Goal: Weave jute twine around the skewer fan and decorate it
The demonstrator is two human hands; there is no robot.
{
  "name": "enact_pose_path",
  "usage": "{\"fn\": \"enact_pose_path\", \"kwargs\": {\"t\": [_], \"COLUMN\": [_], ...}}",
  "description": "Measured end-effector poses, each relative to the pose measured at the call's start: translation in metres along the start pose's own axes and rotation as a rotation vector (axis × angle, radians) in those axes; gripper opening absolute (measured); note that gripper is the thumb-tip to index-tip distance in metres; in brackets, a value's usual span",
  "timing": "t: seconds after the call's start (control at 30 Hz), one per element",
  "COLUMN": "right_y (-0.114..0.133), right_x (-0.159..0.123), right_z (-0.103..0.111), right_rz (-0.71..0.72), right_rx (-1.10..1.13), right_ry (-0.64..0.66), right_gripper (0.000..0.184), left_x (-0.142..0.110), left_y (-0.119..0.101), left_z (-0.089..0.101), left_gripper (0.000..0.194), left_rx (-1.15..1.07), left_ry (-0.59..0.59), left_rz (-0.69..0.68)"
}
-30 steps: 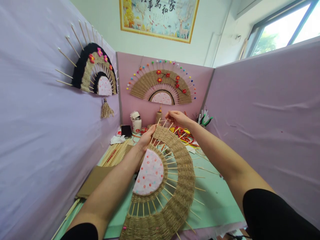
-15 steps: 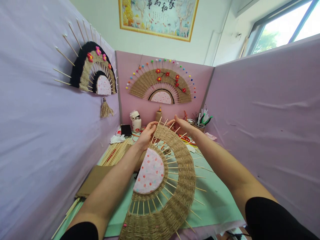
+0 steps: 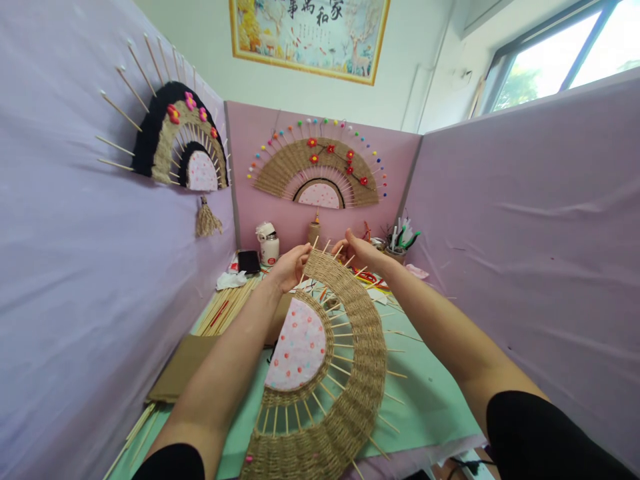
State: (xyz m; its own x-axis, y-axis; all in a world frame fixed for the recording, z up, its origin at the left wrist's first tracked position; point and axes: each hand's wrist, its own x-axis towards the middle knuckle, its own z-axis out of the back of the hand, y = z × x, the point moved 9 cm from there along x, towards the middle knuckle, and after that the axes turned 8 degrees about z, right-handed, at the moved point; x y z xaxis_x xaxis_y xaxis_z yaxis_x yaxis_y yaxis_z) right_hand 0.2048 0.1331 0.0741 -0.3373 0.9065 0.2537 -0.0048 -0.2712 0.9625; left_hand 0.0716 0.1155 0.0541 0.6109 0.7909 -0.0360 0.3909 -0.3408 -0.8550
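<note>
Cloth (image 3: pixel 75 267) in pale lilac covers the left wall, where a black-edged fan (image 3: pixel 163 123) with small flowers hangs above a straw-coloured tassel (image 3: pixel 207 219). Below, on a green table (image 3: pixel 430 413), lie a brown board (image 3: pixel 177 370) and a bundle of thin sticks (image 3: pixel 227 307), with a white bottle (image 3: pixel 269 248) behind them.

Near the middle, the person's left hand (image 3: pixel 291 267) grasps the upper end of a woven fan (image 3: pixel 367 327). This fan is in front of the person, over the table, its straight side facing left and its curved band bulging right; the lower end runs out of view. Stick ends poke from the outer rim. Another fan, dotted with red flowers, hangs on the pink back wall (image 3: pixel 285 167).

To the right, the person's right hand (image 3: pixel 364 253) curls beside the topmost stick ends; whether it pinches anything, I cannot tell. Farther right stands a cup of tools (image 3: pixel 397 255).
</note>
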Motion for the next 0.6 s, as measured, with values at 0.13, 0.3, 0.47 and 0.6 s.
{"fn": "enact_pose_path", "kwargs": {"t": [0.13, 0.3, 0.47, 0.6], "right_y": [0.004, 0.002, 0.004, 0.021], "right_x": [-0.002, -0.004, 0.001, 0.01], "right_z": [-0.006, -0.014, 0.003, 0.011], "right_rz": [-0.004, 0.012, 0.026, 0.102], "right_rx": [-0.048, -0.054, -0.073, -0.071], "right_ry": [0.014, 0.077, -0.028, -0.142], "right_gripper": [0.067, 0.063, 0.058, 0.052], "left_x": [0.0, 0.001, -0.003, -0.004], "left_y": [0.004, -0.001, -0.009, -0.011], "left_z": [-0.004, -0.002, 0.009, 0.014], "left_gripper": [0.023, 0.016, 0.013, 0.013], "left_rx": [0.021, 0.118, 0.107, 0.091], "left_ry": [-0.029, -0.112, -0.164, -0.152], "left_rz": [0.096, 0.042, -0.017, -0.04]}}
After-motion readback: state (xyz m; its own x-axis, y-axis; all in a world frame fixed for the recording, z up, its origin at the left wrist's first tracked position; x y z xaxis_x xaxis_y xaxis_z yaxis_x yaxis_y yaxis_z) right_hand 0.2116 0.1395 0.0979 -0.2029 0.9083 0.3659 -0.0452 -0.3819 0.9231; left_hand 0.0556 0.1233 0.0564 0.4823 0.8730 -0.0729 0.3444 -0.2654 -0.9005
